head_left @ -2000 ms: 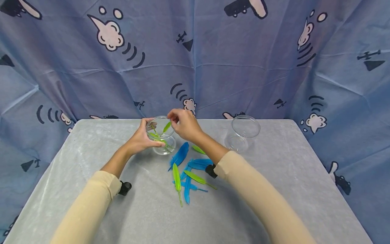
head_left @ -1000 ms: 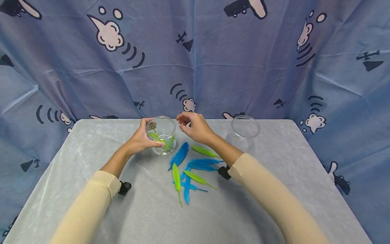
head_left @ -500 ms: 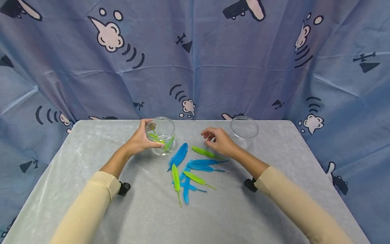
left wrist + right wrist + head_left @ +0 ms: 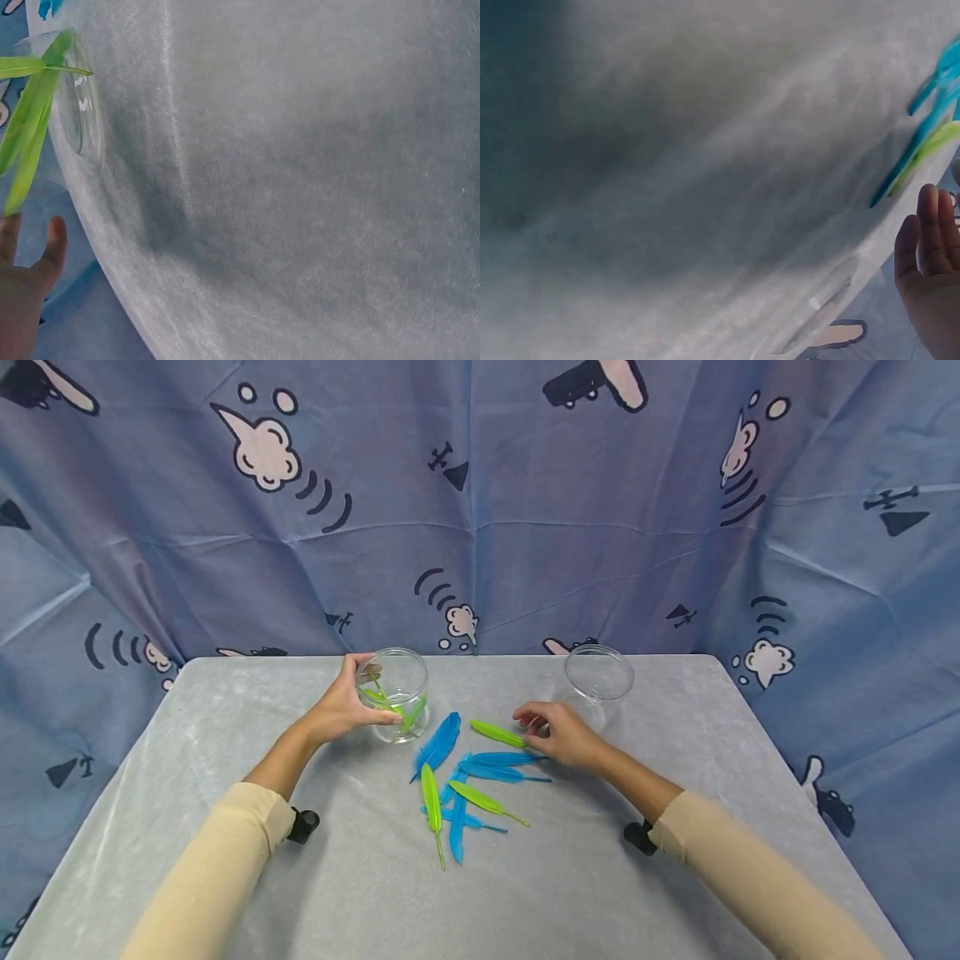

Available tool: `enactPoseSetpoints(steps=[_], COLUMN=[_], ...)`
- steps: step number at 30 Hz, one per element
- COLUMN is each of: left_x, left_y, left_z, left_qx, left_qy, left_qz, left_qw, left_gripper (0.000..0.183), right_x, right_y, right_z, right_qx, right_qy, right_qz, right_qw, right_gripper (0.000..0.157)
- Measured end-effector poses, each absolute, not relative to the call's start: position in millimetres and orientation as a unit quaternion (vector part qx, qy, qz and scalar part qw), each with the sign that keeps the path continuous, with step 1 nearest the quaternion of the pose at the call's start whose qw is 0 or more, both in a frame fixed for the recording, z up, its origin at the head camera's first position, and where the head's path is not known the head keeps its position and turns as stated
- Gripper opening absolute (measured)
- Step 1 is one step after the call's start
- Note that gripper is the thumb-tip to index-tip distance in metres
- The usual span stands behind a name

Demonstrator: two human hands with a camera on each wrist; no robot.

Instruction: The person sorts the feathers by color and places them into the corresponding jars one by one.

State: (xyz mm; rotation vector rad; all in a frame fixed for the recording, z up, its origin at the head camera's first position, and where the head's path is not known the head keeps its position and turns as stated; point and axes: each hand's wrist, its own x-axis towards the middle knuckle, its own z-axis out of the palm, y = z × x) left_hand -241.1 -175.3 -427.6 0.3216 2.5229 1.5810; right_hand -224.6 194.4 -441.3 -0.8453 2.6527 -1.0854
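My left hand (image 4: 343, 700) grips a clear glass jar (image 4: 407, 683) at the table's back left, thumb on the near side. Several green feathers (image 4: 34, 112) lean inside it, seen through the glass in the left wrist view. Over the quill end of a lone green feather (image 4: 495, 732) hovers my right hand (image 4: 564, 735), fingers loosely bent. The right wrist view puts the fingertips just short of that green feather (image 4: 930, 148), with nothing visible between them. Close by lie blue feathers (image 4: 501, 767), partly crossing one another.
A second clear jar (image 4: 598, 677) stands behind my right hand. Two more green feathers, one upright (image 4: 431, 802) and one slanted (image 4: 477, 796), lie mid-table among the blue ones. Another blue feather (image 4: 438, 743) is beside the left jar. A patterned curtain (image 4: 480, 510) hangs behind the table.
The green feather my right hand held has dropped into the left jar. That hand has since moved right and down to the loose green feather. The left hand keeps its grip.
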Motion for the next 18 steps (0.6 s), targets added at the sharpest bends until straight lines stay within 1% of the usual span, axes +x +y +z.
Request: enactPoseSetpoints(steps=[6,18], left_x=[-240.8,-240.6], left_y=[-175.9,-174.8], left_z=[-427.7,-426.7], left_qx=[0.107,0.104], left_qy=[0.839,0.841], left_qz=[0.528,0.525], left_qw=[0.075,0.077], left_gripper=[0.11,0.109], right_x=[-223.6,-222.3], right_y=[197.6,196.7], right_z=[-450.7,-458.9], right_qx=[-0.288,-0.265], right_qy=[0.882,0.894], right_qz=[-0.366,-0.352], right_qw=[0.071,0.086], right_gripper=[0.031,0.029])
